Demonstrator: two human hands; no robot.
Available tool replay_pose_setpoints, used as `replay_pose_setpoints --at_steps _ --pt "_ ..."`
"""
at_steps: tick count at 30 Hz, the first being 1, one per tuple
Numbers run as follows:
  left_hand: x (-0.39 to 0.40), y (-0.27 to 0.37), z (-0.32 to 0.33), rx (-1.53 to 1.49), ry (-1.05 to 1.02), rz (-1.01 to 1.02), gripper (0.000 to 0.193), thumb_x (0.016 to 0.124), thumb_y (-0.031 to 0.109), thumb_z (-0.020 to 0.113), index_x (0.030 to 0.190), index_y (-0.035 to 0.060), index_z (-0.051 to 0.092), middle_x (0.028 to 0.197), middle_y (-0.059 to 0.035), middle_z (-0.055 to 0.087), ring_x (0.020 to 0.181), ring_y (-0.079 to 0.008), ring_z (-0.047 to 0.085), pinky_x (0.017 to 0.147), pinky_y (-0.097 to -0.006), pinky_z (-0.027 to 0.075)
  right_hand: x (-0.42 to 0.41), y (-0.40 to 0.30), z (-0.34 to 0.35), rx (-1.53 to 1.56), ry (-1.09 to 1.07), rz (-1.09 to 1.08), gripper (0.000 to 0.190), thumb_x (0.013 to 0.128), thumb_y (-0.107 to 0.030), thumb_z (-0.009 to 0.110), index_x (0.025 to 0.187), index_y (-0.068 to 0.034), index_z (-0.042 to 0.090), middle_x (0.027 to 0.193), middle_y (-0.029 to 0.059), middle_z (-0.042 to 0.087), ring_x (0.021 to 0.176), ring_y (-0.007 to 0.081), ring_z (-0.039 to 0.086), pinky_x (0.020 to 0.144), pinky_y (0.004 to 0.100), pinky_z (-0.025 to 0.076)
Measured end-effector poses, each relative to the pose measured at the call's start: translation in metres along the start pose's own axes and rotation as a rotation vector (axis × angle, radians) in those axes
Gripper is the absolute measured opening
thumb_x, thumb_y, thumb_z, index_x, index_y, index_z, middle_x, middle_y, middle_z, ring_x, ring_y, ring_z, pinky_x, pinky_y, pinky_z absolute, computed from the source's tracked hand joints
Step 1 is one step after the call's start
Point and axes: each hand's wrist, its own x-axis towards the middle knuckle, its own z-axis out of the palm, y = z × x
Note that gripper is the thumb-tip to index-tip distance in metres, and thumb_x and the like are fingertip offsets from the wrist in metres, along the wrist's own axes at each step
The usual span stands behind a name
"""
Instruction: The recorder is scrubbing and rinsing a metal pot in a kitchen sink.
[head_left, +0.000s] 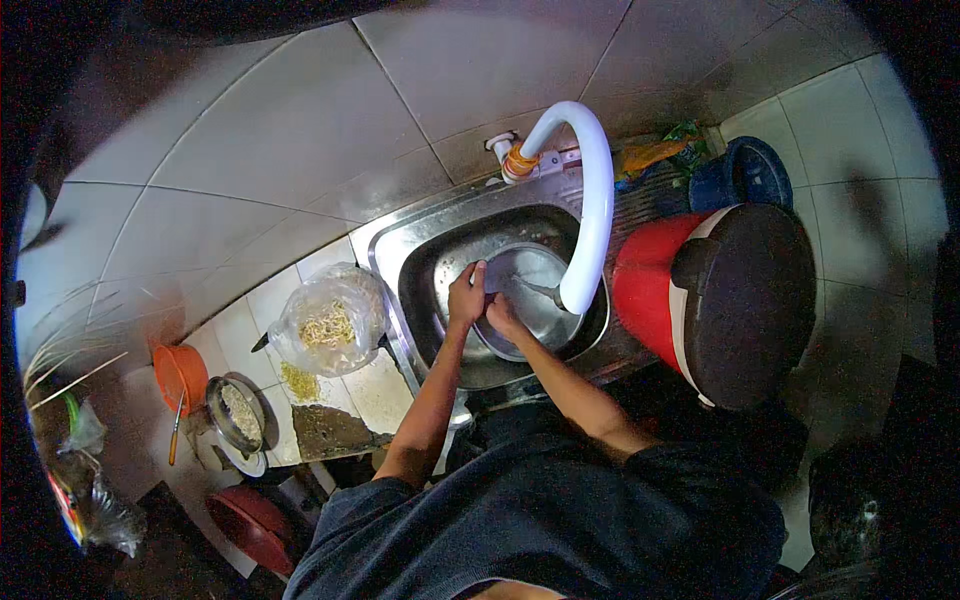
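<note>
Both my hands are over the stainless steel sink (424, 285), at the left side of a round bowl (536, 262) that stands in its basin. My left hand (466, 298) is raised at the bowl's edge with its thumb up; a small dark reddish thing shows between the hands, too hidden to name. Bent over beside it is my right hand (502, 315), its fingers curled; what it holds cannot be told. A white hose (596, 217) arches from the wall tap (517, 161), and water runs from its end into the bowl.
Left of the sink lies a clear plastic bag of bean sprouts (328, 326), with greenish bits (300, 382) beside it. Farther left are an orange container (180, 375) and a metal bowl (238, 416). A red bin with a dark lid (742, 307) and a blue bucket (709, 184) stand right.
</note>
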Motion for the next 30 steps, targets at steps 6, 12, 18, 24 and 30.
replay_pose_setpoints --at_steps 6,12,18,24,30 --pt "0.001 0.008 0.008 -0.002 -0.046 -0.020 0.055 0.092 0.050 0.044 0.115 0.0040 0.062 0.106 -0.0242 0.063 0.102 -0.0382 0.060 0.089 -0.0385 0.045 0.033 0.110 0.067 0.300 -0.061 -0.035 0.017 0.085 -0.008 0.050 0.090 0.001 0.064 0.084 0.0050 0.065 0.076 0.0156 0.060 0.068 0.0316 0.047" --pt "0.004 -0.002 0.014 -0.039 -0.031 -0.003 0.054 0.093 0.050 0.044 0.115 0.0036 0.062 0.107 -0.0246 0.063 0.103 -0.0378 0.060 0.089 -0.0383 0.045 0.061 0.151 0.080 0.275 0.043 -0.005 0.016 0.088 -0.014 0.050 0.089 -0.004 0.063 0.084 0.0028 0.062 0.075 0.0141 0.058 0.066 0.0293 0.046" --pt "0.004 0.002 0.010 -0.022 -0.049 -0.023 0.057 0.092 0.051 0.044 0.115 0.0018 0.061 0.106 -0.0246 0.063 0.103 -0.0374 0.060 0.089 -0.0382 0.045 0.055 0.121 0.044 0.515 0.018 0.157 0.024 0.090 -0.023 0.048 0.099 -0.003 0.058 0.095 0.0059 0.058 0.085 0.0160 0.055 0.073 0.0309 0.045" --pt "0.000 0.028 0.001 -0.084 -0.236 -0.171 0.064 0.094 0.052 0.041 0.121 -0.0030 0.056 0.110 -0.0264 0.062 0.106 -0.0324 0.059 0.094 -0.0357 0.042 0.049 0.073 0.008 0.726 0.025 0.312 0.035 0.092 -0.032 0.045 0.109 -0.002 0.054 0.106 0.0090 0.055 0.094 0.0180 0.053 0.080 0.0325 0.043" --pt "0.003 0.018 -0.002 -0.024 -0.155 -0.019 0.057 0.095 0.047 0.040 0.120 -0.0017 0.057 0.117 -0.0248 0.059 0.111 -0.0337 0.057 0.096 -0.0369 0.041 0.048 -0.002 -0.013 0.944 0.018 0.459 0.047 0.094 -0.040 0.042 0.118 -0.001 0.049 0.117 0.0122 0.051 0.104 0.0200 0.050 0.088 0.0341 0.042"
